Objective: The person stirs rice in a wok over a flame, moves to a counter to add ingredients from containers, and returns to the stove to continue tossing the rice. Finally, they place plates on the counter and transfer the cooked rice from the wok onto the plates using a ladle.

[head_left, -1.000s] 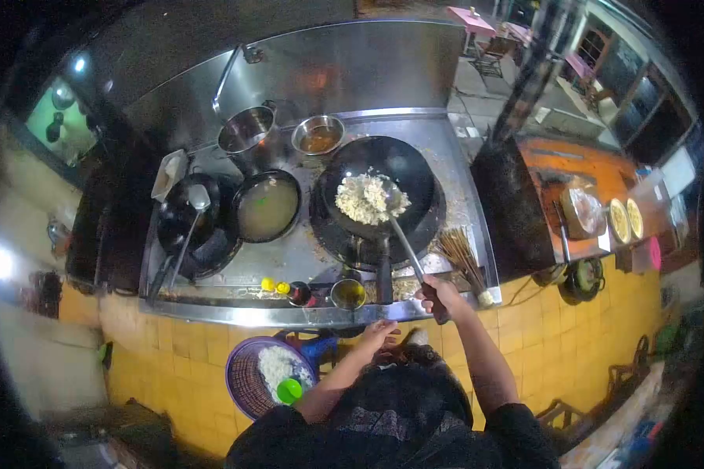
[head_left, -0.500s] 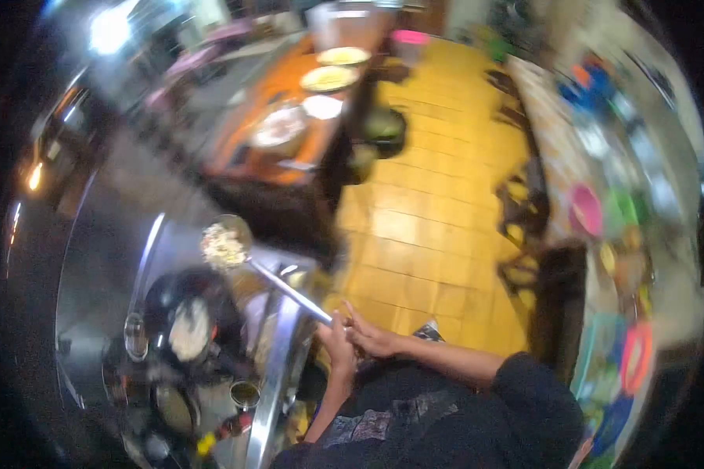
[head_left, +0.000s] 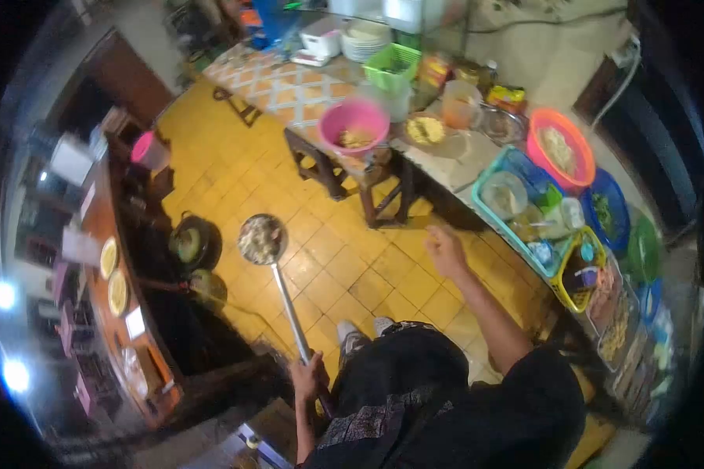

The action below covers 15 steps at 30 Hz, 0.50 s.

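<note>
My left hand is closed around the long metal handle of a ladle. The ladle's round bowl hangs above the tiled floor and holds a heap of pale, chopped food with darker bits. My right hand is stretched forward over the floor, short of the side table, with nothing seen in it. Its fingers look loosely bent and apart, though a little blurred. Nearest to it are the table edge and a turquoise basket with containers inside. A pink bowl with some food in it stands farther off on the table.
Along the side table are a green basket, an orange-pink bowl of pale food, a yellow basket and a blue basin. A wooden counter with yellow plates runs on the left. Dark pots sit on the floor.
The view has turned right, from the stove to the side table. My right hand has left the ladle's handle and reached out; my left hand still holds the ladle.
</note>
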Motion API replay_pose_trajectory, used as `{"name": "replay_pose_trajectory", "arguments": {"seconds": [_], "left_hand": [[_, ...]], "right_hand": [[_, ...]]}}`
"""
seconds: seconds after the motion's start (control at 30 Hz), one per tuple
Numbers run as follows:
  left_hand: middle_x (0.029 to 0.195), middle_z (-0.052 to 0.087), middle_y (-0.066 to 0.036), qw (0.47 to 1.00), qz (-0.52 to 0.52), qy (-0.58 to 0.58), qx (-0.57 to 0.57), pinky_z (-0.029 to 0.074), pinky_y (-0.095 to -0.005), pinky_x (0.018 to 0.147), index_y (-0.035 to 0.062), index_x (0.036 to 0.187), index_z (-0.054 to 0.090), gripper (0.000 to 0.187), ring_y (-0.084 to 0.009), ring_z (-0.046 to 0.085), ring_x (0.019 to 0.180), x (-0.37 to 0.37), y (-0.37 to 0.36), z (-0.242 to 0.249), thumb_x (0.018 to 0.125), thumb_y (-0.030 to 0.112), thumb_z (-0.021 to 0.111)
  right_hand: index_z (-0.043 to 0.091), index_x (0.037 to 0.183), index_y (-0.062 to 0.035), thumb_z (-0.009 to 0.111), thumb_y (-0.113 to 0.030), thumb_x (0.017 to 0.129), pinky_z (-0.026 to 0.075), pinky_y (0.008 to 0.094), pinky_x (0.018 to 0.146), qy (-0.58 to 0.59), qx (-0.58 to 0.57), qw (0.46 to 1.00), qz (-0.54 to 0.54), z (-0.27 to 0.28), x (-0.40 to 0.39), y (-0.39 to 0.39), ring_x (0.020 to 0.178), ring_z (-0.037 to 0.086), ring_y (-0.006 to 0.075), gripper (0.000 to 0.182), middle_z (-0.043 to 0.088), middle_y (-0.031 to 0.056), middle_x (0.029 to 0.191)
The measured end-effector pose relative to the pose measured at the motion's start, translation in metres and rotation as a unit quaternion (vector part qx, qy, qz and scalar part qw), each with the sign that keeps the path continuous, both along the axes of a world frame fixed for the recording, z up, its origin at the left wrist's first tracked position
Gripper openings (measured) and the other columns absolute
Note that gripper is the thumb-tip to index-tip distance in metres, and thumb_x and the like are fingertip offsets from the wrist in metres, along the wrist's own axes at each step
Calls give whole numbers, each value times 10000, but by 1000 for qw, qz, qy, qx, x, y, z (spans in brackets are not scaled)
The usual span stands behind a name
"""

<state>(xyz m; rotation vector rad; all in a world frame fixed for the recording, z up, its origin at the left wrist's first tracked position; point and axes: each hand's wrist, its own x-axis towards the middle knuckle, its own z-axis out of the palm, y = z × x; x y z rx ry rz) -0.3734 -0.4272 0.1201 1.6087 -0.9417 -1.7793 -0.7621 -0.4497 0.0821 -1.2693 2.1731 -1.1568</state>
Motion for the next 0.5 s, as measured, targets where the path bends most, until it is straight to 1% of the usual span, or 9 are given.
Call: {"name": "replay_pose_trajectory", "arguments": {"seconds": [0.03, 0.1, 0.17, 0.23, 0.3, 0.37, 0.4, 0.43, 0.5], "left_hand": [[513, 386, 18, 999, -44, -6, 3, 299, -249, 332, 87, 713, 427, 195, -86, 379, 368, -1, -9, -22, 831, 130, 576], [519, 396, 13, 995, -94, 30, 33, 296, -236, 348, 81, 714, 430, 194, -81, 395, 392, -32, -30, -8, 829, 124, 581], [537, 411, 11, 985, -169, 25, 31, 305, -235, 368, 71, 730, 443, 175, -78, 401, 417, -63, -55, 5, 822, 118, 585], [556, 426, 9, 970, -240, 22, 26, 314, -234, 388, 62, 746, 456, 157, -75, 406, 441, -87, -77, 3, 815, 112, 588], [596, 452, 8, 944, -328, 0, -42, 340, -238, 442, 43, 782, 486, 130, -76, 419, 495, -107, -101, -11, 798, 113, 594], [610, 458, 8, 924, -379, 8, -47, 350, -239, 466, 38, 796, 496, 124, -78, 427, 519, -139, -123, -5, 796, 118, 591], [624, 465, 9, 908, -416, 11, -57, 360, -240, 490, 33, 810, 506, 122, -79, 435, 543, -156, -137, -1, 793, 123, 587], [624, 465, 9, 902, -428, 10, -54, 360, -240, 490, 33, 810, 506, 122, -79, 435, 543, -172, -149, 3, 793, 123, 587], [630, 473, 11, 867, -483, 25, -119, 360, -238, 501, 38, 804, 511, 122, -80, 441, 552, -207, -167, 10, 798, 137, 583]], "right_hand": [[537, 1075, -15, 575, -130, 787, 460, 367, 757, 44, -3, 998, -46, 3, -27, 6, 901, 557, 299, 312, 568, 150, 992], [537, 1062, -14, 574, -127, 788, 457, 380, 773, 89, 1, 990, -109, 16, -69, 17, 929, 544, 316, 299, 556, 156, 1030], [537, 1016, -14, 579, -115, 781, 450, 389, 802, 260, 30, 946, -188, 29, -104, 28, 954, 539, 323, 259, 553, 175, 1019], [545, 989, -17, 569, -109, 783, 455, 401, 798, 278, 72, 931, -225, 44, -136, 34, 948, 549, 325, 227, 560, 177, 1019], [554, 962, -20, 559, -103, 785, 459, 413, 794, 296, 112, 912, -259, 50, -171, 39, 942, 559, 327, 196, 567, 179, 1019], [614, 908, -71, 550, -114, 763, 489, 406, 734, 236, 403, 839, -279, 46, -212, 54, 869, 602, 308, 164, 615, 140, 941], [638, 870, -73, 535, -113, 758, 507, 411, 646, 259, 449, 830, -206, 41, -227, 68, 805, 625, 311, 157, 636, 118, 884], [638, 870, -73, 535, -113, 758, 507, 411, 646, 251, 455, 827, -216, 30, -235, 75, 805, 625, 311, 157, 636, 118, 884], [651, 825, -70, 519, -131, 772, 493, 399, 696, 252, 520, 805, -134, 11, -246, 85, 848, 617, 283, 154, 636, 109, 896]]}}
